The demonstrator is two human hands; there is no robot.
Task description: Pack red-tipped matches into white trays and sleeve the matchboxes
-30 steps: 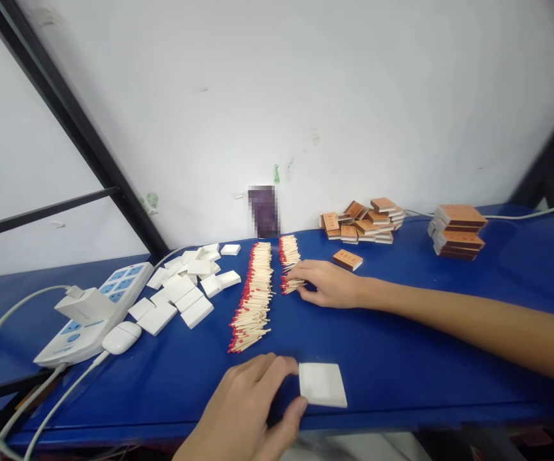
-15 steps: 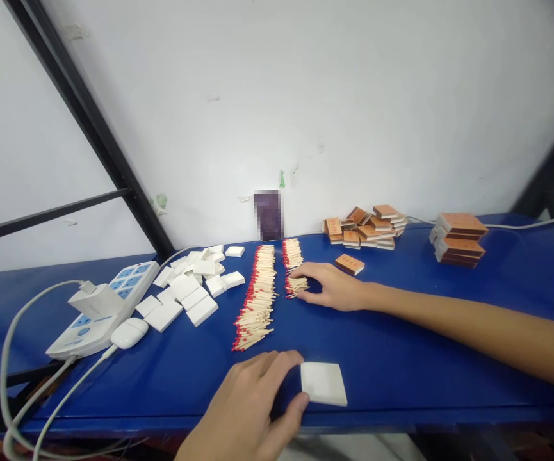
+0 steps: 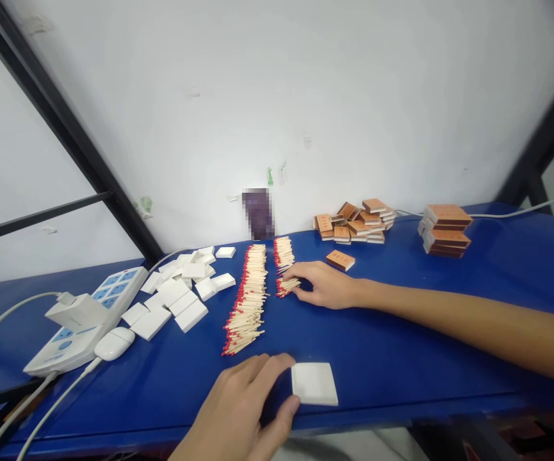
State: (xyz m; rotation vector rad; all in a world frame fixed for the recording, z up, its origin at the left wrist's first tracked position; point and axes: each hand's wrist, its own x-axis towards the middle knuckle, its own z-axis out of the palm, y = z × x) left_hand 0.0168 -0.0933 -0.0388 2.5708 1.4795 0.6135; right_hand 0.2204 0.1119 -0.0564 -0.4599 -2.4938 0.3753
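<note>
My left hand (image 3: 248, 400) is at the front edge of the table, index finger and thumb gripping the left end of a white matchbox tray (image 3: 315, 384). Further back, my right hand (image 3: 322, 285) has its fingertips closed around a small bunch of red-headed matches (image 3: 288, 286) lying on the blue surface. Just behind that bunch is another short row of matches (image 3: 284, 253). To its left runs a long row of matches (image 3: 250, 288), heads facing left. One orange matchbox (image 3: 341, 259) lies behind my right wrist.
White trays (image 3: 175, 291) lie heaped at the left, by a power strip (image 3: 89, 326) with a charger (image 3: 77, 314), cables and a white earbud case (image 3: 114, 344). Orange matchboxes (image 3: 353, 224) are piled against the wall, with a stack of matchboxes (image 3: 447, 230) further right.
The view has shifted slightly, so everything sits a little further left. Both hands keep nearly the same pose, the left on the tray and the right on the bunch of matches.
</note>
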